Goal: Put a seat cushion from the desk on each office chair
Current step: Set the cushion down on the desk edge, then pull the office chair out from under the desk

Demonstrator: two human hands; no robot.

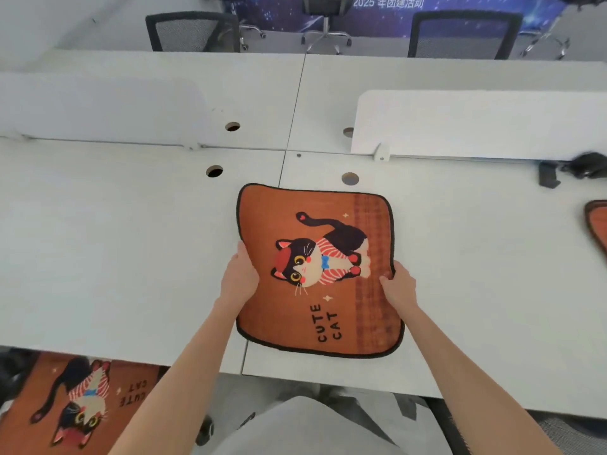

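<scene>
An orange seat cushion (331, 310) with a black cat and the words CUTE CAT lies flat on the white desk (131, 244), near its front edge. My left hand (239, 277) grips the cushion's left edge and my right hand (398, 285) grips its right edge. A second cushion of the same kind (78, 402) lies on a chair seat at the lower left, below the desk edge. Only the corner of a third cushion (597, 224) shows on the desk at the far right.
White divider panels (476, 123) stand along the desk's middle. Round cable holes (214, 171) are in the desktop. A black object (588, 165) and a black clip (548, 175) lie at the right. Mesh-backed office chairs (193, 31) stand beyond the far desks.
</scene>
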